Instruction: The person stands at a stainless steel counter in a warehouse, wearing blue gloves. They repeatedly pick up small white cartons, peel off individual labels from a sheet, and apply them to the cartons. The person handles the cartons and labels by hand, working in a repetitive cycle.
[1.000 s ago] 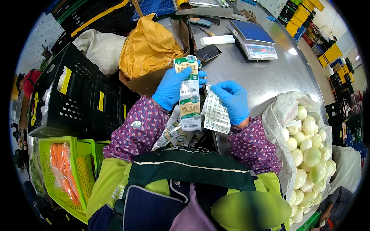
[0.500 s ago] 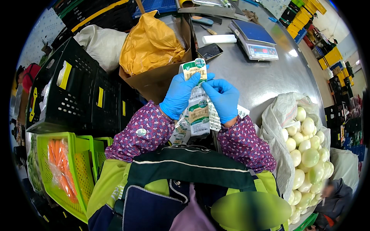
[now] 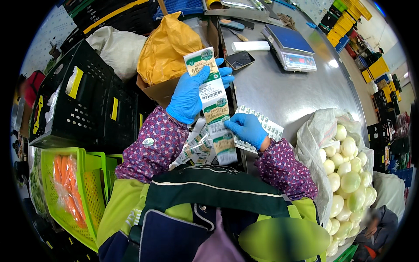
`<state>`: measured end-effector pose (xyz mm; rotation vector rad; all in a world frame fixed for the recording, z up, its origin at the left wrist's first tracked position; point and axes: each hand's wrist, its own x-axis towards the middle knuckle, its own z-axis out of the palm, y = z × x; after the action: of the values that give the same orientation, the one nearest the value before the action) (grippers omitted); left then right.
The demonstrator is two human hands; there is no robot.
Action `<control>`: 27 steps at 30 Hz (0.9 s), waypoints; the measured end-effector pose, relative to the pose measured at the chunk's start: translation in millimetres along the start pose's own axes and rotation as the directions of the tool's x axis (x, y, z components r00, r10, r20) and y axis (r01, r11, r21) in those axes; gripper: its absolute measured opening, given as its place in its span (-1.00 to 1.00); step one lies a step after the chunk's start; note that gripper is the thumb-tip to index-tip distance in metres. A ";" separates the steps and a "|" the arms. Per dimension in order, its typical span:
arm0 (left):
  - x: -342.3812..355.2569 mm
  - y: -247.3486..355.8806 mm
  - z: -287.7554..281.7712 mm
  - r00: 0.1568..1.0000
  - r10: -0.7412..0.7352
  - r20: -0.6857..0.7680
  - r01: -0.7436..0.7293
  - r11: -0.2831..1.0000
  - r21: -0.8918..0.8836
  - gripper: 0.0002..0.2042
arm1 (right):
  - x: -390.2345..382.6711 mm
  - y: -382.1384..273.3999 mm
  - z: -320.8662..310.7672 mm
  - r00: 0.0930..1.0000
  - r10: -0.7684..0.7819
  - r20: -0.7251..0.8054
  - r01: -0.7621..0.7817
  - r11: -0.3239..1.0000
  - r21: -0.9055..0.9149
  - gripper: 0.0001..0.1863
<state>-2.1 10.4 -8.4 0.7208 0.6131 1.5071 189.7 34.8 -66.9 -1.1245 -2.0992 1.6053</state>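
A long strip of white, green and cream printed labels runs downward between my hands. My blue-gloved left hand grips its upper part, thumb across the front and fingers behind. Lower down, my blue-gloved right hand pinches the strip at its right edge. Beside and behind that hand lies a sheet of small white stickers at the metal table's edge. A heap of loose label strips is below my left hand, partly hidden by my arm and clothing.
Black crates and green baskets with bagged carrots are left. A cardboard box holds a yellow bag. A scale and dark phone lie on the table. A sack of onions and a person are right.
My left hand has moved up and left with the strip, showing more of it. My right hand went up to the strip's top, then down to pinch it lower.
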 end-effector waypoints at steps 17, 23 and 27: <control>-14.8 -22.7 17.1 0.998 -0.030 -0.047 0.032 0.998 0.049 -0.62 | 7.1 -58.0 -1.2 0.723 -0.458 -0.517 0.520 0.854 -0.028 -0.84; -16.5 -26.3 12.0 0.999 -0.034 0.010 0.034 0.999 0.021 -0.58 | 11.1 -45.7 -14.1 0.722 -0.432 -0.540 0.254 0.892 -0.374 -0.77; -15.5 -23.3 18.7 0.999 -0.028 0.037 0.028 0.999 0.016 -0.57 | 10.0 -25.7 -7.8 0.956 -0.217 -0.200 0.260 0.938 0.229 -0.76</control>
<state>27.4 -4.4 -14.7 0.7477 0.6057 1.4617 177.2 45.1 -43.2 -0.8526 -1.7830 1.5463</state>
